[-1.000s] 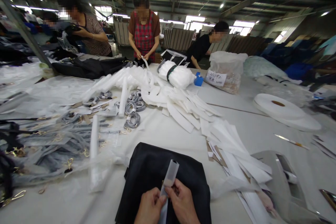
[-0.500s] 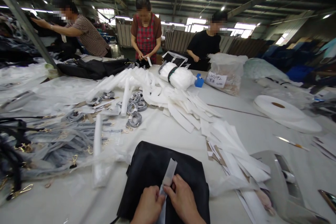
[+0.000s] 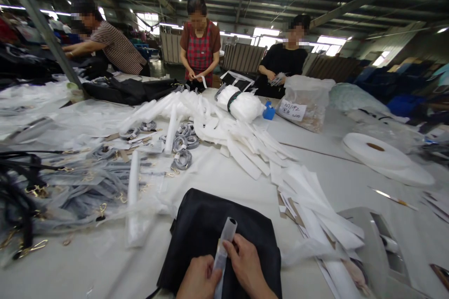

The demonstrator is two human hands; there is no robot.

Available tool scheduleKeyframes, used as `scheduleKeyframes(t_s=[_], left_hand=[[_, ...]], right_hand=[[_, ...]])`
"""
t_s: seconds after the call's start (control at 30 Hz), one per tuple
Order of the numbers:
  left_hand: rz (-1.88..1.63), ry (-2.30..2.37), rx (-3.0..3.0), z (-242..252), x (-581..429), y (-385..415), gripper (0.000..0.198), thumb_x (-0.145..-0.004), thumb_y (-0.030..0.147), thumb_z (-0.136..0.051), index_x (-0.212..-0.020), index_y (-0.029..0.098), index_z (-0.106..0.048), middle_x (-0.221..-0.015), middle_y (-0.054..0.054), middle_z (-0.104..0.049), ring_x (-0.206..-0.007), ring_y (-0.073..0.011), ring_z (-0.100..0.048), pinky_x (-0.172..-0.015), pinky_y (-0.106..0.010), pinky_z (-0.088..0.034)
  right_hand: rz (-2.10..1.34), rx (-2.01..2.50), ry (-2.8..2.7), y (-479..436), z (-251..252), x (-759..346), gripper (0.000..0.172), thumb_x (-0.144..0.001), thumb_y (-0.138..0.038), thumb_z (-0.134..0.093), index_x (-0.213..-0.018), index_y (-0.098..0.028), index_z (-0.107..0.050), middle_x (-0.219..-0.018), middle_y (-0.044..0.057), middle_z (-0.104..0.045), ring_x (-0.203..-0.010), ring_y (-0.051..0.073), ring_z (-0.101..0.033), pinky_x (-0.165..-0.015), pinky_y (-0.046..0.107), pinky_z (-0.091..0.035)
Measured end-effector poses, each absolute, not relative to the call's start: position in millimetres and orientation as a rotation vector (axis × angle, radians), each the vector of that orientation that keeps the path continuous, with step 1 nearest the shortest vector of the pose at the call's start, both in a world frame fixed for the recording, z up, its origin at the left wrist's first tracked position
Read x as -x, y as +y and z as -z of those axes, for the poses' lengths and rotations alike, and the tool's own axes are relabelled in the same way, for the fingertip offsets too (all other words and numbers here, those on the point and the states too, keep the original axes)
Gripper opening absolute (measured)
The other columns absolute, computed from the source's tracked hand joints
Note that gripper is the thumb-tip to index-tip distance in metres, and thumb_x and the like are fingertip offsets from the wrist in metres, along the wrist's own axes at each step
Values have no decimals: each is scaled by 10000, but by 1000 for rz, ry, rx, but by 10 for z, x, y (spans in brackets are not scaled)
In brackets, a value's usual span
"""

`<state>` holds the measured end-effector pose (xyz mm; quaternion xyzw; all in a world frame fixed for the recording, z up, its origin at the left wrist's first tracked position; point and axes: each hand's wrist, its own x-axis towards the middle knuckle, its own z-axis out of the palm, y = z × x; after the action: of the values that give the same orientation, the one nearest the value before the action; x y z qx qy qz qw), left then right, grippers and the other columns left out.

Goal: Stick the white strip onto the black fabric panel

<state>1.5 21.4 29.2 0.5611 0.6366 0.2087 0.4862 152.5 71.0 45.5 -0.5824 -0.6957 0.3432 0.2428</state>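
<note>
A black bag (image 3: 199, 224) lies on the table right in front of me. Over it runs a narrow tube of translucent white wrapping (image 3: 228, 232), its far end rolled round and open. My left hand (image 3: 199, 276) pinches the tube low down, thumb on top. Higher up, on its right side, my right hand (image 3: 245, 259) grips it between thumb and curled fingers. What lies inside the wrapping is mostly hidden.
White foam strips (image 3: 245, 145) spread across the middle. Grey coiled straps (image 3: 181, 160) and straps with gold clips (image 3: 33, 247) lie left. A tape dispenser (image 3: 379, 252), a knife (image 3: 394, 197) and a white roll (image 3: 375, 152) sit right. Several co-workers stand beyond the table.
My right thumb and fingers have shifted slightly up along the tube, and its upper part now looks rounder and more closed. The far-right co-worker now holds something greyish.
</note>
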Motion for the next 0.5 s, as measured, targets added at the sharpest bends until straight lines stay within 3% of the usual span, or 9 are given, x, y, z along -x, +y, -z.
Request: scheduleKeyframes(t_s=[0.17,0.27,0.33,0.43,0.5], left_hand=[[-462,1596,-1372,-227,5,231,209,-794,317,-474,-624,196,-455,-589,20,-477,-591,-144,-469,-575,-279,-259],[-410,1620,-1425,-205,42,193,204,-820,320,-463,-668,190,-498,-635,-13,-557,-631,-170,-539,-589,-285,-302],[-377,1663,-1460,-189,72,141,205,-835,345,-475,-740,181,-555,-661,-31,-615,-648,-188,-594,-591,-283,-363],[-533,1767,-1763,-110,110,51,320,-854,349,-514,-1103,158,-575,-1005,-109,-691,-932,-230,-654,-759,-300,-492],[-674,1715,-2207,-8,123,7,485,-873,300,-506,-1335,175,-428,-1306,-129,-574,-1162,-232,-566,-914,-318,-486]], right_hand=[[-784,1721,-1989,676,-410,-1457,214,-865,-357,-517,-707,-213,-509,-706,39,-604,-657,206,-574,-607,295,-363],[-872,1764,-1926,716,-427,-1450,112,-831,-307,-574,-834,-218,-506,-652,-1,-608,-615,196,-594,-568,271,-365],[-974,1767,-1873,765,-449,-1450,194,-798,-266,-603,-944,-218,-485,-613,-34,-607,-573,184,-603,-530,250,-367],[-1076,1743,-1863,840,-486,-1444,296,-773,-241,-612,-1032,-209,-473,-568,-58,-598,-512,170,-604,-500,233,-385],[-1141,1697,-1848,875,-515,-1444,379,-767,-232,-598,-1118,-195,-461,-546,-68,-593,-467,163,-595,-490,231,-411]])
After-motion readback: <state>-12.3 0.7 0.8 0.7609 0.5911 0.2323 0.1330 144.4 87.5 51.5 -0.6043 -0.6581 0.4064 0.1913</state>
